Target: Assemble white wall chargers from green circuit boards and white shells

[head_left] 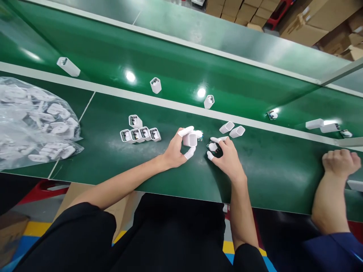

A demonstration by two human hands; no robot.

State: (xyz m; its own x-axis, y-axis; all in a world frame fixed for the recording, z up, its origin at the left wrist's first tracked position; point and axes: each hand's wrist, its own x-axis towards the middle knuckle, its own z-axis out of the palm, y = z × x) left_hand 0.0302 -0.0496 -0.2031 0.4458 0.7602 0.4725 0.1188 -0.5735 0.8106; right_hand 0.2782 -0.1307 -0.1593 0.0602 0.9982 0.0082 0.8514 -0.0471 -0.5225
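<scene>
My left hand [176, 149], with white finger cots, has its thumb and finger around a white plastic housing [190, 140], whose open end faces me. Just behind that housing lies a small circuit board [200, 135] with a white part on it. To the right, my right hand [226, 153], also in finger cots, closes its thumb and finger on another circuit board [212, 147] bearing a round white piece. Beyond this hand two white housings [237, 131] lie on the bench. A group of several housings [135, 135] with boards inside stands left of my left hand.
A clear plastic bag [39, 124] of white parts fills the bench's left end. Along the green back strip are more filled housings [155, 85] and a loose board [272, 115]. At the right rests another person's fist [341, 163]. Cardboard boxes [241, 11] are stacked behind.
</scene>
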